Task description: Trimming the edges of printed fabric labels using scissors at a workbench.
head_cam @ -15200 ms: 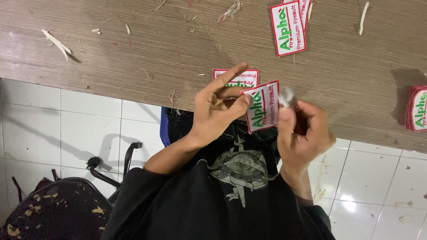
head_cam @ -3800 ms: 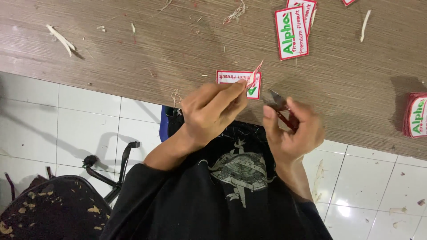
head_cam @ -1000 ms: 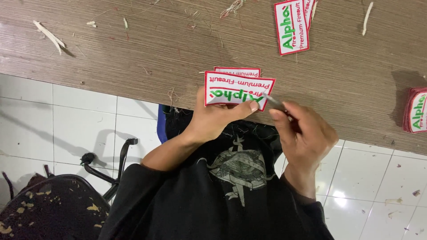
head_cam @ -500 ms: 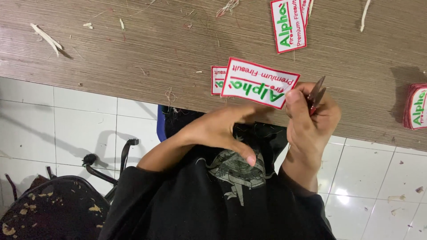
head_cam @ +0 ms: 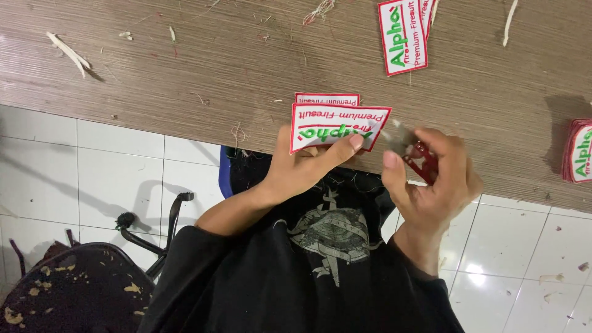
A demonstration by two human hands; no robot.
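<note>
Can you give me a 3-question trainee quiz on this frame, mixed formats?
1. True or false: the left hand holds a white patch with a red border above the table edge.
2. What does the right hand hold? A) a pen B) a small red-handled cutter C) a roll of tape
3. Fill in: a second patch lies flat on the wooden ____, just beyond the held one.

Key: 1 true; 2 B; 3 table.
</note>
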